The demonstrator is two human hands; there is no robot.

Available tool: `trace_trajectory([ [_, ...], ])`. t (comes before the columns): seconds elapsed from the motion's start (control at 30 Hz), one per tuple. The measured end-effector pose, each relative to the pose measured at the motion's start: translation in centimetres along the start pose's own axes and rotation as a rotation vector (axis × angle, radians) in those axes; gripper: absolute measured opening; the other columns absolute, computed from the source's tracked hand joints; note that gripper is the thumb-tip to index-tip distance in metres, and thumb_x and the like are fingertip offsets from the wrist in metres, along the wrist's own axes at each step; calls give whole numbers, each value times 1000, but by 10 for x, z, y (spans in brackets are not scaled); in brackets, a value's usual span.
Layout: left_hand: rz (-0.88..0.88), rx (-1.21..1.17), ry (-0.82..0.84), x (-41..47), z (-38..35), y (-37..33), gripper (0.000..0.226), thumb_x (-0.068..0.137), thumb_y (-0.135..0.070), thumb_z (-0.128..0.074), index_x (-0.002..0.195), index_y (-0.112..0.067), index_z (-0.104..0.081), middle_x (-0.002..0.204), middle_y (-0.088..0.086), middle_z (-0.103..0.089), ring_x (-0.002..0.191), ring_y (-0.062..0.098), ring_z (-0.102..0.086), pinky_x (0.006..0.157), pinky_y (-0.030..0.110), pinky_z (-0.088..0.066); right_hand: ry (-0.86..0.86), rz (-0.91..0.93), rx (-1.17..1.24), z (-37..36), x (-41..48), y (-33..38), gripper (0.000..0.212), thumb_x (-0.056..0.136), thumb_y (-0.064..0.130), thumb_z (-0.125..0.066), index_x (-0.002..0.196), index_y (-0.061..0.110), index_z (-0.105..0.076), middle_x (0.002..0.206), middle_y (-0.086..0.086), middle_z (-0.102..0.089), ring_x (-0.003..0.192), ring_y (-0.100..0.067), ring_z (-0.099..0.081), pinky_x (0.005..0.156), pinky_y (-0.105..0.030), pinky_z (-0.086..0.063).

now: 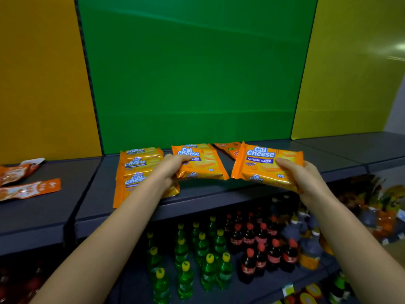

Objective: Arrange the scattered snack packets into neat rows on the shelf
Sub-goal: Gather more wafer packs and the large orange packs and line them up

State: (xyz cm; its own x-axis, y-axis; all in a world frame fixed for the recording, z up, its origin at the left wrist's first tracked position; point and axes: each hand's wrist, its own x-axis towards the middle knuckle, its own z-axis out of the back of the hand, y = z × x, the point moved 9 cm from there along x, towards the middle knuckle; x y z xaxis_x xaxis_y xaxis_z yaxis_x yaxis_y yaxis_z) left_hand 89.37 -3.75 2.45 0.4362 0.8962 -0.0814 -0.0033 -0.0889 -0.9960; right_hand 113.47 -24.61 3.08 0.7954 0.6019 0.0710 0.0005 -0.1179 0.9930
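Orange Cal Cheese wafer packets lie on the dark grey shelf (219, 194) in front of the green back panel. My left hand (173, 167) grips the left side of the middle packet (203, 163), thumb on top. Lifted and tilted at the right, another wafer packet (260, 165) is gripped at its right edge by my right hand (300, 174). A row of several overlapping wafer packets (135, 170) runs from back to front at the left, partly under my left forearm. Behind the held packets lies a different orange packet (230, 149), mostly hidden.
Orange sachets (28, 189) lie scattered on the shelf section at the left. The shelf below holds green bottles (197, 255) with yellow caps and dark bottles (260, 246) with red caps. The right part of the shelf (341, 150) is bare grey.
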Motion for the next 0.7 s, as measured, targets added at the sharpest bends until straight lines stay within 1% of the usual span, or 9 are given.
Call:
trace_trajectory([
  [0.1, 29, 14, -19, 23, -13, 3, 33, 88, -15, -60, 117, -5, -49, 82, 8, -62, 59, 15, -58, 44, 21, -52, 61, -17, -3, -14, 29, -1, 43, 81, 21, -69, 118, 6, -52, 102, -13, -65, 71, -20, -63, 47, -24, -54],
  [0.2, 34, 75, -50, 45, -21, 3, 32, 89, -15, -59, 118, -3, -53, 78, 7, -62, 59, 15, -55, 47, 22, -51, 115, -29, -37, -29, 58, -5, 47, 80, 23, -70, 120, 5, -53, 100, -13, -66, 73, -22, -63, 61, -31, -52],
  [0.3, 27, 154, -82, 62, -29, 1, 36, 89, -13, -58, 122, 1, -54, 102, 16, -65, 60, 14, -54, 54, 24, -49, 186, -50, -54, -45, 80, -11, 44, 81, 23, -69, 118, 7, -53, 91, -11, -66, 70, -21, -61, 61, -30, -49],
  [0.4, 32, 230, -110, 73, -34, -2, 36, 90, -13, -58, 123, 1, -53, 120, 19, -62, 61, 13, -54, 49, 21, -49, 245, -64, -80, -57, 96, -17, 36, 84, 20, -64, 116, 7, -53, 85, -9, -64, 67, -21, -60, 56, -29, -47],
  [0.53, 80, 348, -123, 81, -38, -3, 23, 90, -22, -58, 107, -9, -51, 94, 10, -62, 65, 18, -55, 42, 27, -50, 357, -69, -121, -70, 109, -23, 16, 86, 16, -61, 102, 11, -57, 78, -5, -65, 57, -14, -62, 43, -17, -47],
  [0.57, 67, 439, -137, 82, -39, -6, 26, 90, -26, -57, 110, -10, -52, 96, 10, -63, 72, 22, -59, 49, 31, -52, 390, -77, -127, -74, 109, -25, 11, 86, 15, -61, 97, 13, -58, 75, -3, -67, 52, -11, -64, 41, -15, -47],
  [0.6, 50, 528, -159, 84, -38, -9, 34, 90, -30, -57, 116, -9, -54, 106, 14, -64, 86, 29, -63, 61, 37, -54, 421, -87, -134, -77, 109, -27, 10, 86, 15, -62, 96, 14, -59, 74, -2, -68, 50, -9, -65, 41, -14, -47],
  [0.67, 30, 675, -196, 85, -37, -14, 46, 90, -34, -55, 124, -2, -53, 126, 21, -58, 113, 37, -57, 86, 41, -50, 487, -89, -155, -85, 108, -31, 25, 84, 16, -64, 108, 11, -58, 83, -4, -71, 62, -12, -67, 46, -16, -50],
  [0.7, 32, 745, -200, 84, -37, -16, 47, 91, -35, -53, 123, -1, -54, 129, 21, -57, 116, 36, -55, 89, 39, -48, 512, -87, -158, -89, 106, -32, 31, 84, 16, -65, 113, 10, -55, 88, -5, -70, 68, -14, -66, 49, -18, -50],
])
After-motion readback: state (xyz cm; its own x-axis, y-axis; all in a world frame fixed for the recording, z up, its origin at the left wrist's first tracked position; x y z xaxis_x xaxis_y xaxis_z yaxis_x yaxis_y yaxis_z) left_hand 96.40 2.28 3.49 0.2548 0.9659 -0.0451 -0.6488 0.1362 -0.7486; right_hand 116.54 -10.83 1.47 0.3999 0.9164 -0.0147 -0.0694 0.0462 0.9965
